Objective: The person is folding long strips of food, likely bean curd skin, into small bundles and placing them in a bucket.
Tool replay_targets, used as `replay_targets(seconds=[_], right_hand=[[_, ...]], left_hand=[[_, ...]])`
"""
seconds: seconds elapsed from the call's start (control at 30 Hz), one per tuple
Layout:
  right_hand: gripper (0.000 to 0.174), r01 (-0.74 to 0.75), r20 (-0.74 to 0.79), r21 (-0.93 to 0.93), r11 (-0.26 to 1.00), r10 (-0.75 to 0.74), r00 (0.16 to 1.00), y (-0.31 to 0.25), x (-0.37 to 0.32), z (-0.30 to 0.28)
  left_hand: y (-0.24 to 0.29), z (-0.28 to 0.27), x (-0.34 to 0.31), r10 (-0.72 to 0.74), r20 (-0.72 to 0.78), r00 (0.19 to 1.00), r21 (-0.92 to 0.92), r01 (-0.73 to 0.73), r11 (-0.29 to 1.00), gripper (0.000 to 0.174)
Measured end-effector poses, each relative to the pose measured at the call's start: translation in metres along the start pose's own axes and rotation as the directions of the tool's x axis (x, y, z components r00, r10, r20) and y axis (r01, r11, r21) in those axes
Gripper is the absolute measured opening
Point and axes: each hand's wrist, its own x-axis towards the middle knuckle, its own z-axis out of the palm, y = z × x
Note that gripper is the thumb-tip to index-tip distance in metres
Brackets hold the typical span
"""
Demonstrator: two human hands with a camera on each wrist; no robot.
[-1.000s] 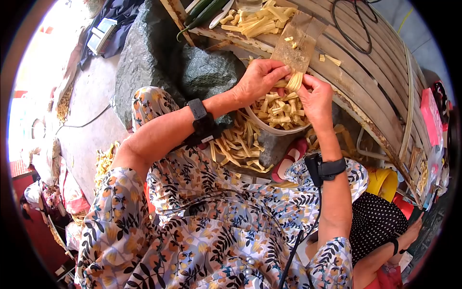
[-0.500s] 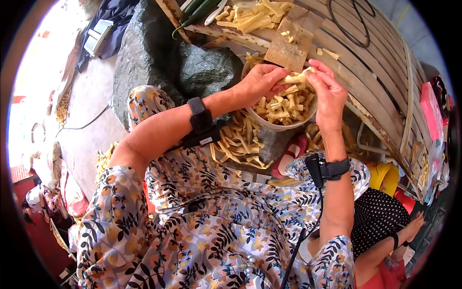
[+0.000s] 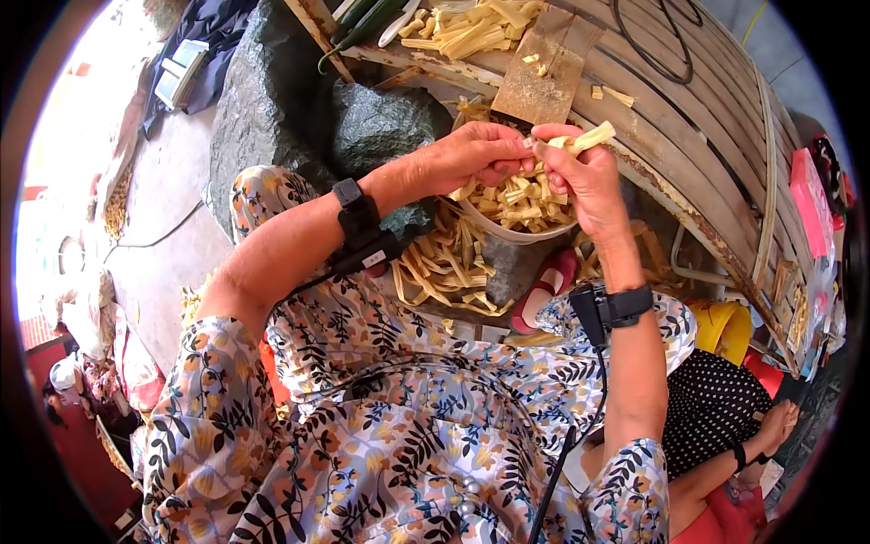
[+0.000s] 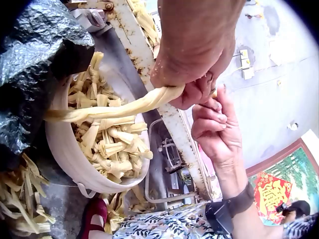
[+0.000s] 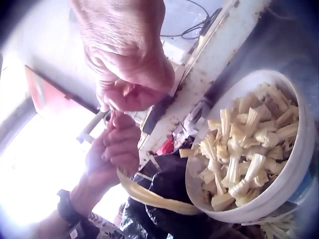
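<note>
Both hands meet over the near edge of the bench, above a white bucket of knotted yellow pieces. My left hand grips a long, pale yellow strip, whose loose tail hangs down past the bucket in both wrist views. With thumb and fingers, my right hand pinches the same strip, close against the left fingertips. A short, flared end sticks out above the right hand. The part between the fingers is mostly hidden.
A wooden board with small scraps lies on the slatted bench. Behind are cut yellow pieces and green cucumbers. Dark plastic sheeting stands left of the bucket. Loose strips lie below it.
The hands drew apart with the strip stretched between them, then came together again. The flared end now points up and right out of the right hand.
</note>
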Motion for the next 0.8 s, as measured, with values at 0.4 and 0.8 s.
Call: replay_targets(seconds=[0.4, 0.8], right_hand=[[0.014, -0.002, -0.127, 0.164, 0.986, 0.023, 0.992, 0.0, 0.004, -0.006], [0.012, 0.262, -0.291, 0.19, 0.946, -0.201, 0.935, -0.038, 0.061, -0.008]], left_hand=[[0.013, -0.014, 0.002, -0.057, 0.001, 0.998, 0.101, 0.057, 0.993, 0.023], [0.081, -0.025, 0.041, 0.56, -0.144, 0.816, 0.844, -0.193, 0.499, 0.019]])
